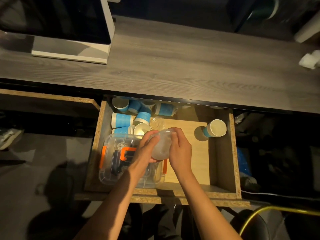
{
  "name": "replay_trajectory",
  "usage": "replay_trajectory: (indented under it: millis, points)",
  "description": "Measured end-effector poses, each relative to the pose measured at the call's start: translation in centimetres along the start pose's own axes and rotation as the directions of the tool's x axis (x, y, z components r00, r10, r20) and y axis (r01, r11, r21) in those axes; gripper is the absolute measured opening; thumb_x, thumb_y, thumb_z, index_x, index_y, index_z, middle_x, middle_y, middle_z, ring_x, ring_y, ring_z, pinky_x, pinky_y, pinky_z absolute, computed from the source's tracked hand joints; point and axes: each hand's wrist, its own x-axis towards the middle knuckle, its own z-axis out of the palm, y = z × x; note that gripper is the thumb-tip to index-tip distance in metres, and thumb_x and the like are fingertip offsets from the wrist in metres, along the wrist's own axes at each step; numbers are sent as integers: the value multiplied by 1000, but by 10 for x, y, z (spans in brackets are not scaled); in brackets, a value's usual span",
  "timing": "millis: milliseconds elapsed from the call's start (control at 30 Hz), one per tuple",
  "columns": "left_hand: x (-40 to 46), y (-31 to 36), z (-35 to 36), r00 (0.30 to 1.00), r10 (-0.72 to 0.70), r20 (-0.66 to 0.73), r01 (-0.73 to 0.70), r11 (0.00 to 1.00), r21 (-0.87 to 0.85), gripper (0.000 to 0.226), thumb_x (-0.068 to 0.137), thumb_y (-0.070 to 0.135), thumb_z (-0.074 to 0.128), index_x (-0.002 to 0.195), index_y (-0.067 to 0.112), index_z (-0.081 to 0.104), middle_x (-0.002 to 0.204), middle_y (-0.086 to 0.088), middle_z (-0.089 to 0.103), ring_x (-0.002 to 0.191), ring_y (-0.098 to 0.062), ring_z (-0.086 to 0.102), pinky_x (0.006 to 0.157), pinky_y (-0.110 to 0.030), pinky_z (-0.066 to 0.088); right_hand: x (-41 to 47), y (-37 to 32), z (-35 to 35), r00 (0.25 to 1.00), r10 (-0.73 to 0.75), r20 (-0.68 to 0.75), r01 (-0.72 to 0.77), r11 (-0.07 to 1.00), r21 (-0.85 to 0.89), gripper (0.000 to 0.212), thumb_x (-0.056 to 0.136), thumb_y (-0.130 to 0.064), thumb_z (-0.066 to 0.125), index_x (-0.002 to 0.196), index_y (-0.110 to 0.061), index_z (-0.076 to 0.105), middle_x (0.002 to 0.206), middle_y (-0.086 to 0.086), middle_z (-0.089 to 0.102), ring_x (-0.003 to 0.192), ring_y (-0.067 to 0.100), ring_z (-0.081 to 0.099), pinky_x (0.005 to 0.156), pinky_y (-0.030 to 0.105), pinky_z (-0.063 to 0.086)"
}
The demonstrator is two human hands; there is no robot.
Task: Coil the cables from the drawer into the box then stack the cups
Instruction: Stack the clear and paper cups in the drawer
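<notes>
Both hands hold a clear plastic cup above the open drawer. My left hand grips its left side and base; my right hand curls over its rim side. Below them sits a clear plastic box with orange latches, dark cables coiled inside. Several blue-and-white paper cups lie tumbled at the drawer's back left. One blue-and-white cup stands alone at the back right. Another clear cup sits behind my hands.
A grey wooden desktop overhangs the drawer's back. A white-framed monitor stands at the desk's left. Crumpled white paper lies at the right edge. A yellow cable curves near a chair at the lower right.
</notes>
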Motion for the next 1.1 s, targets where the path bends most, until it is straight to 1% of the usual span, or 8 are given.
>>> replay_trajectory:
  millis: [133, 267, 567, 700, 800, 933, 1033, 1100]
  points:
    - [0, -8, 5, 999, -9, -37, 4, 990, -143, 30, 92, 46, 53, 119, 38, 61, 132, -6, 59, 119, -28, 58, 80, -49, 59, 11, -9, -15, 971, 169, 168, -204, 955, 217, 25, 102, -26, 46, 103, -28, 71, 97, -16, 72, 96, 5, 65, 86, 32, 53]
    - [4, -7, 10, 1000, -27, 11, 29, 977, -210, 62, 80, 58, 52, 136, 30, 54, 136, -6, 60, 121, -28, 60, 81, -46, 59, 16, -17, -29, 805, 328, 494, -522, 788, 328, 38, 99, -51, 45, 115, -26, 69, 108, -2, 74, 105, 20, 69, 90, 44, 55]
    - [13, -12, 30, 993, -34, 114, 47, 992, -119, 64, 72, 56, 69, 131, 36, 55, 139, -6, 55, 123, -32, 58, 90, -59, 55, 17, -3, -42, 924, 287, 251, -349, 901, 256, 31, 101, -48, 42, 97, -34, 69, 88, -13, 74, 90, 14, 71, 86, 46, 57]
    - [16, -19, 43, 991, -59, 123, 77, 986, -148, 56, 79, 47, 66, 132, 34, 56, 140, -6, 54, 125, -31, 56, 93, -59, 53, 21, 9, -60, 860, 345, 377, -468, 828, 310, 36, 100, -53, 41, 112, -31, 66, 109, -4, 72, 105, 21, 67, 93, 49, 56]
    - [16, -17, 43, 999, -31, 34, 36, 989, -140, 49, 81, 48, 64, 128, 36, 59, 139, -7, 54, 124, -29, 56, 89, -55, 57, 25, 18, -71, 830, 337, 445, -513, 775, 370, 39, 101, -53, 38, 117, -30, 65, 120, -3, 68, 115, 21, 62, 96, 47, 54]
    - [16, -7, 25, 987, -26, -158, -4, 982, -188, 32, 95, 35, 59, 126, 30, 59, 137, -11, 55, 118, -30, 58, 78, -49, 59, 32, 26, -59, 864, 356, 355, -482, 789, 382, 36, 103, -45, 40, 111, -24, 69, 112, -3, 72, 108, 18, 66, 90, 38, 57]
    - [16, -2, -1, 957, 74, -281, -108, 988, -107, 51, 93, 21, 68, 140, 14, 49, 128, -5, 58, 111, -15, 64, 78, -33, 60, 45, 44, -35, 907, 371, 200, -415, 865, 282, 17, 98, -27, 58, 110, -22, 70, 110, -2, 69, 105, 19, 64, 84, 31, 59]
    - [19, 2, -19, 947, 127, -294, -147, 988, -47, 64, 81, 47, 73, 136, 23, 52, 130, -5, 58, 120, -24, 59, 87, -43, 59, 58, 59, -13, 924, 351, 149, -374, 910, 180, 24, 93, -21, 64, 116, -20, 69, 115, -1, 67, 107, 18, 62, 88, 35, 58]
